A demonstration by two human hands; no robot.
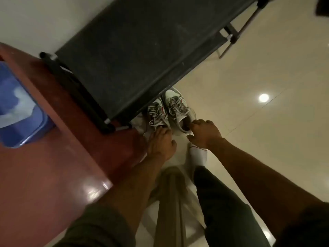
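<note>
Two white sneakers with grey laces stand side by side on the floor, toes under a dark rack. My left hand (pixel 161 142) grips the heel end of the left sneaker (pixel 156 113), fingers curled over its opening. My right hand (pixel 204 131) grips the heel rim of the right sneaker (pixel 177 104), fingertips hooked into the opening. Below the hands, my foot in a white sock (pixel 198 155) stands on the floor.
A dark fabric-topped rack (pixel 142 50) with a metal frame stands over the shoes' toes. A red-brown table (pixel 53 157) to the left bears a blue tray (pixel 19 107). Glossy beige tile floor (pixel 258 77) spreads to the right. A stool leg (pixel 170 202) is below.
</note>
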